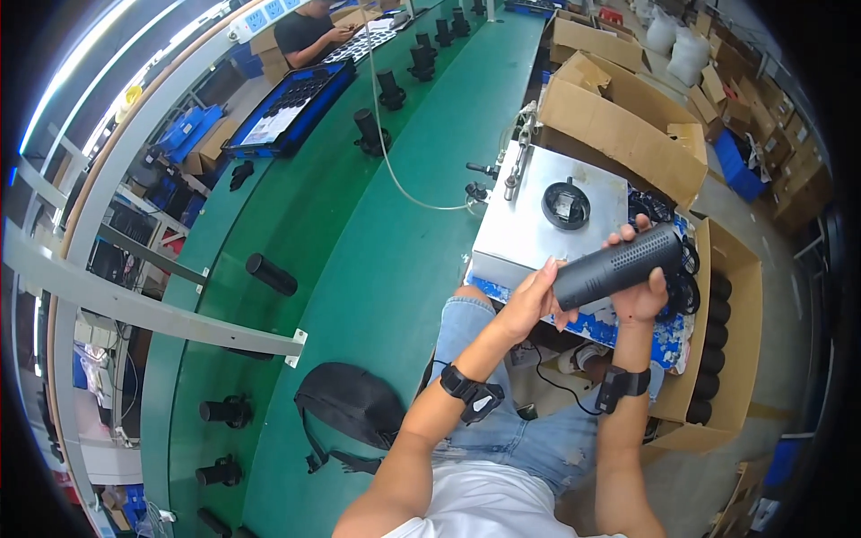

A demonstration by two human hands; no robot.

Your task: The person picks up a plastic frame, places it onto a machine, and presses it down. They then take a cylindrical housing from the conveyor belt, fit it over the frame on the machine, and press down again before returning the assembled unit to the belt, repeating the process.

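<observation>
A dark grey cylindrical housing (596,276) with a band of small holes near its right end lies tilted across both my hands, above the front right of a metal box. My left hand (531,305) grips its lower left end, thumb along the side. My right hand (639,300) is wrapped around the perforated part from below, its fingertips showing over the far edge. On top of the silvery metal box (511,224) sits a round black fitting (566,205). Black coiled cables (683,294) lie just right of my right hand.
At right, an open cardboard box (746,359) holds several black cylinders; another carton (619,117) stands beyond. Along the green conveyor (359,269) stand several black parts, and a black bag (350,403) lies near me. A co-worker (305,36) sits far left. A thin hose (395,179) hangs ahead.
</observation>
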